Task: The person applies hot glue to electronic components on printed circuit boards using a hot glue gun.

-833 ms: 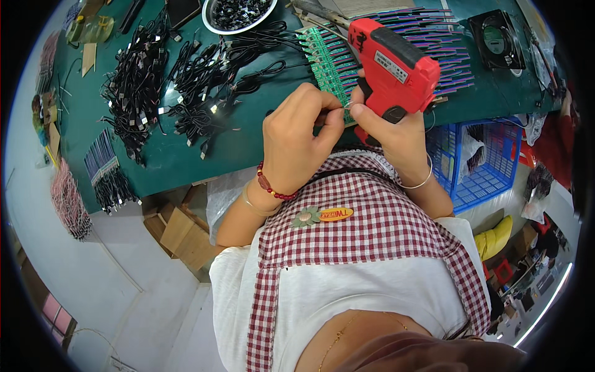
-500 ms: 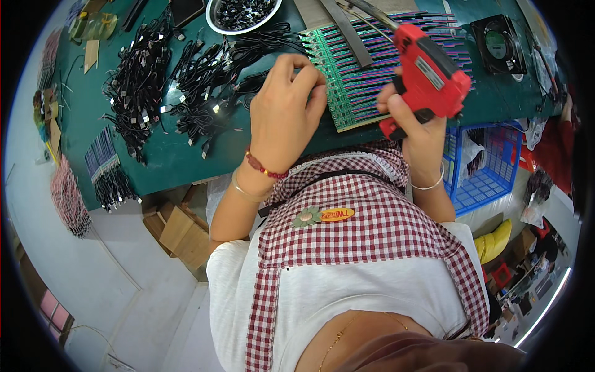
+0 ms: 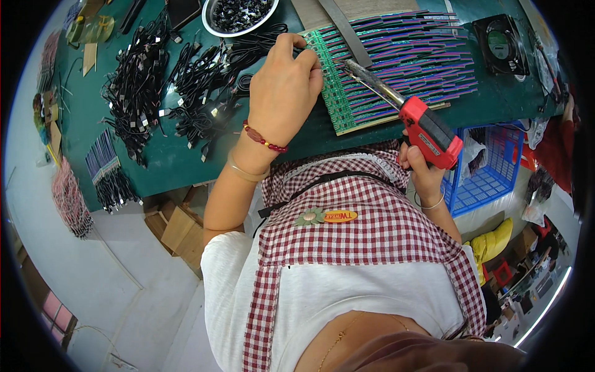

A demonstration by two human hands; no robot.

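Observation:
My right hand [image 3: 423, 170] grips a red and black soldering gun [image 3: 434, 133]. Its metal tip points far and left, over the green circuit board panel [image 3: 338, 102] near the bases of the wires. Rows of dark, blue and pink wires [image 3: 409, 62] run rightward from the panel. My left hand [image 3: 286, 84] is at the panel's far left edge, thumb and fingers pinched together beside the ends of black cables [image 3: 266, 40]; what they pinch is hidden. A flat metal bar [image 3: 347, 34] lies across the wires.
Bundles of black USB cables [image 3: 136, 93] cover the table's left part. A white bowl [image 3: 206, 22] of small black parts stands at the back. A black fan [image 3: 499, 43] is at the far right, with a blue crate [image 3: 483, 195] below the table's right edge.
My right hand has drawn nearer to me, and the soldering gun's tip has come down over the green panel. My left hand has shifted slightly away and left along the panel's edge.

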